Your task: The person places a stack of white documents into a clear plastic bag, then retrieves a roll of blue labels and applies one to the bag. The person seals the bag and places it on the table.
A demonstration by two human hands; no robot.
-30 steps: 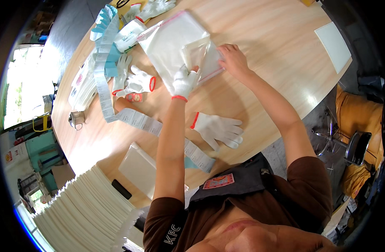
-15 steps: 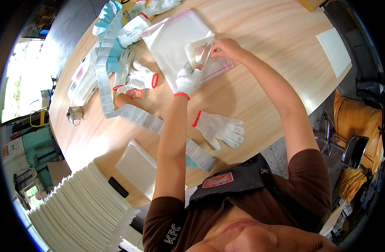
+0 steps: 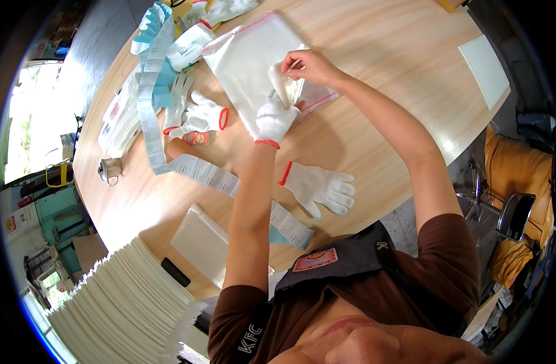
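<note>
To your left, loose white gloves (image 3: 199, 115) lie near the clear plastic sleeves (image 3: 244, 67), which are flat on the table (image 3: 381, 42). Your gloved left hand (image 3: 275, 117) is over the sleeves, fingers curled closed around the lower end of a folded clear film (image 3: 289, 91). That film sits between your hands, above the sleeves; expect it to be very light, limp, slippery (knit fabric may grip it poorly) and easily creased, so hold it by its edges. Your bare right hand (image 3: 309, 67) has thumb and fingertips drawn together at the film's upper end, apparently pinching it, though the exact contact is too small to tell.

Half a second ago, your left hand was in nearly the same place; the film, spread wider then, now looks narrower, and your right hand has come leftward over it.
</note>
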